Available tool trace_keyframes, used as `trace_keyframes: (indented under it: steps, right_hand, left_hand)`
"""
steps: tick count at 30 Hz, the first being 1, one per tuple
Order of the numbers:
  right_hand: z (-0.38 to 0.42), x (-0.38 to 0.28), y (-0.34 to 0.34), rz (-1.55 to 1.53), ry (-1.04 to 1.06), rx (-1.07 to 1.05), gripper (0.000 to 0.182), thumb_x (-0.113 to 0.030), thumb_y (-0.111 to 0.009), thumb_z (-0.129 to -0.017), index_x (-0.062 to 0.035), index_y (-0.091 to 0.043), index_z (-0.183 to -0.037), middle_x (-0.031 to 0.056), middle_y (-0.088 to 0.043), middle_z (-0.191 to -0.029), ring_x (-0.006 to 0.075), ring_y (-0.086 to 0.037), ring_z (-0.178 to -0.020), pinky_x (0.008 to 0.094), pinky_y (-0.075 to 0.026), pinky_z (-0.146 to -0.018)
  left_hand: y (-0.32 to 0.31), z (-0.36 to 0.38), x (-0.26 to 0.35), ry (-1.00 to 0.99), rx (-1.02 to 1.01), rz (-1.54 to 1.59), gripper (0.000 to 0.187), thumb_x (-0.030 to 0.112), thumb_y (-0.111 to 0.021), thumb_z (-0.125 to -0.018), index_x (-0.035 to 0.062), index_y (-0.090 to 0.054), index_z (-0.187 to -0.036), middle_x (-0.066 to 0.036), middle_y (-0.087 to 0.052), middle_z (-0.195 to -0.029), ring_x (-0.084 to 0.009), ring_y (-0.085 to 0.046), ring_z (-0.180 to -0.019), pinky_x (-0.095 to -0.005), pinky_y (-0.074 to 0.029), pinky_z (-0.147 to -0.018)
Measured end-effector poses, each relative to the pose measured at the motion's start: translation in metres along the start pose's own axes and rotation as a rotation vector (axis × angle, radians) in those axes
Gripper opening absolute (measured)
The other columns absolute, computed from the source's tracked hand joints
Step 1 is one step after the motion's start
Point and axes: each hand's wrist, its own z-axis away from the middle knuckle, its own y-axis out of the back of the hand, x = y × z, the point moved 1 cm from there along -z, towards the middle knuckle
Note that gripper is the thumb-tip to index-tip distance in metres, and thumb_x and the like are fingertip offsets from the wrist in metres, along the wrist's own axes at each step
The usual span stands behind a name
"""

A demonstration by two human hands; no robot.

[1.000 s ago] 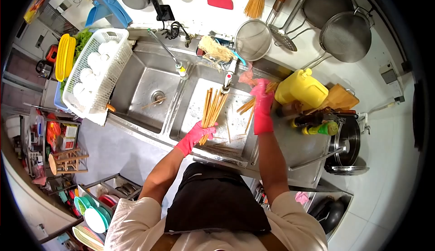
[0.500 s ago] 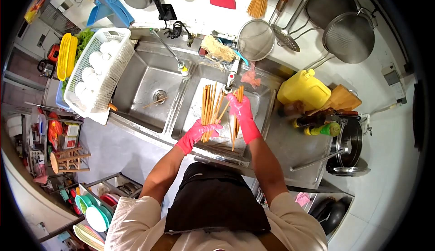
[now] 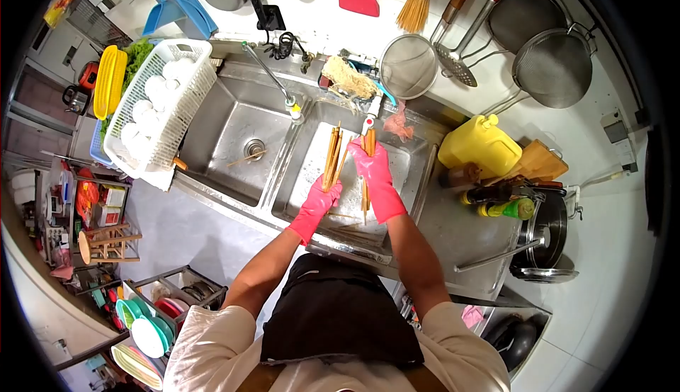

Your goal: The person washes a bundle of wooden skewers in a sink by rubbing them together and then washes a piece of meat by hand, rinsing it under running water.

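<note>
Over the right sink basin (image 3: 419,162), my two hands wear pink rubber gloves. My left hand (image 3: 319,197) is closed round the lower ends of a bundle of brown chopsticks (image 3: 333,155), which point up toward the faucet. A second bunch of chopsticks (image 3: 365,197) sits in my right hand (image 3: 371,165), its ends showing above and below the fingers. This hand is just below the faucet (image 3: 369,121). A few loose chopsticks lie low in the basin, beneath my hands.
Left of the basin is a second sink basin (image 3: 219,133) with a chopstick near its drain. A white basket (image 3: 198,80) of white dishes stands beyond it. A yellow jug (image 3: 478,148) and bottles (image 3: 506,208) stand right. Strainers (image 3: 409,66) hang on the back wall.
The chopsticks in my left hand have drawn together into a tighter, narrower bundle. My left hand has moved slightly up and its grip is now lower on them. The view has shifted slightly.
</note>
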Motion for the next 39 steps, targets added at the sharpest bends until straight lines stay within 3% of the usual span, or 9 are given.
trace_keyframes:
  steps: [7,10,12,15,22,30,34,36,39]
  right_hand:
    - [0.006,-0.006,-0.014,-0.129,-0.108,-0.041,0.026,-0.007,-0.072,-0.077,-0.0077,-0.059,-0.099,-0.0019,-0.057,-0.078,0.0073,-0.046,-0.05,0.0225,-0.034,-0.042]
    - [0.001,0.012,-0.016,-0.152,0.04,0.006,0.029,-0.006,-0.071,-0.077,-0.0082,-0.055,-0.101,-0.0008,-0.056,-0.081,0.0088,-0.047,-0.051,0.0235,-0.035,-0.041]
    - [0.007,0.006,-0.021,-0.098,0.04,0.059,0.03,-0.006,-0.071,-0.077,-0.0081,-0.054,-0.102,-0.0002,-0.056,-0.081,0.0094,-0.048,-0.051,0.024,-0.036,-0.04]
    - [0.01,0.002,-0.026,-0.029,0.064,0.115,0.034,-0.009,-0.072,-0.077,-0.0069,-0.052,-0.105,0.0009,-0.056,-0.082,0.0105,-0.051,-0.053,0.0248,-0.038,-0.039]
    - [0.01,-0.001,-0.024,0.004,-0.029,0.135,0.035,-0.011,-0.075,-0.076,-0.0072,-0.054,-0.104,0.0006,-0.057,-0.079,0.0098,-0.05,-0.053,0.0249,-0.037,-0.039]
    - [0.007,0.0,-0.023,-0.085,-0.133,0.127,0.025,-0.012,-0.075,-0.077,-0.0077,-0.058,-0.095,-0.0007,-0.056,-0.067,0.0089,-0.046,-0.046,0.0264,-0.034,-0.037]
    - [-0.002,0.017,-0.018,-0.114,-0.093,0.128,0.016,-0.011,-0.072,-0.079,-0.0074,-0.06,-0.089,-0.0005,-0.057,-0.067,0.0086,-0.045,-0.044,0.0251,-0.033,-0.038]
    - [0.0,0.01,-0.016,-0.178,-0.076,0.116,0.014,-0.012,-0.071,-0.08,-0.0066,-0.061,-0.088,0.0003,-0.059,-0.068,0.0086,-0.044,-0.043,0.0246,-0.033,-0.038]
    - [0.008,-0.008,-0.008,-0.198,-0.177,0.034,0.013,-0.014,-0.068,-0.081,-0.004,-0.063,-0.089,0.0021,-0.062,-0.071,0.0083,-0.043,-0.043,0.0236,-0.032,-0.04]
  left_hand:
    - [-0.008,0.004,0.007,-0.042,0.064,-0.001,0.018,0.013,-0.062,-0.089,0.0074,-0.053,-0.103,0.004,-0.051,-0.068,-0.0059,-0.046,-0.054,-0.0215,-0.041,-0.048]
    - [-0.008,0.006,0.006,-0.112,0.086,-0.087,0.021,0.017,-0.063,-0.088,0.009,-0.053,-0.105,0.0,-0.056,-0.07,-0.0145,-0.053,-0.054,-0.028,-0.043,-0.05]
    - [-0.01,0.01,0.01,-0.289,0.3,-0.559,0.025,0.022,-0.062,-0.087,0.0121,-0.052,-0.108,-0.009,-0.063,-0.076,-0.0288,-0.061,-0.062,-0.0377,-0.046,-0.055]
    - [-0.013,0.012,0.012,-0.195,0.381,-0.711,0.028,0.026,-0.061,-0.086,0.0152,-0.051,-0.11,-0.015,-0.064,-0.082,-0.0379,-0.062,-0.074,-0.0451,-0.047,-0.061]
    - [-0.017,0.014,0.017,-0.153,0.432,-0.877,0.03,0.022,-0.059,-0.085,0.0162,-0.049,-0.113,-0.017,-0.064,-0.078,-0.0386,-0.062,-0.071,-0.047,-0.048,-0.06]
    - [-0.015,0.021,0.016,-0.374,0.519,-1.009,0.04,0.011,-0.062,-0.079,0.0143,-0.049,-0.116,-0.016,-0.064,-0.081,-0.0365,-0.063,-0.071,-0.0462,-0.049,-0.061]
    - [-0.015,0.02,0.017,-0.357,0.538,-1.06,0.041,0.01,-0.062,-0.078,0.0128,-0.049,-0.116,-0.015,-0.064,-0.082,-0.0361,-0.063,-0.072,-0.0457,-0.049,-0.062]
    - [-0.016,0.018,0.02,-0.105,0.514,-0.976,0.041,0.013,-0.064,-0.078,0.009,-0.049,-0.116,-0.016,-0.064,-0.085,-0.0346,-0.063,-0.072,-0.0442,-0.049,-0.062]
    - [-0.01,0.008,-0.002,-0.313,0.418,-0.631,0.039,0.012,-0.068,-0.078,0.0094,-0.052,-0.113,-0.01,-0.065,-0.081,-0.0241,-0.064,-0.065,-0.0385,-0.05,-0.058]
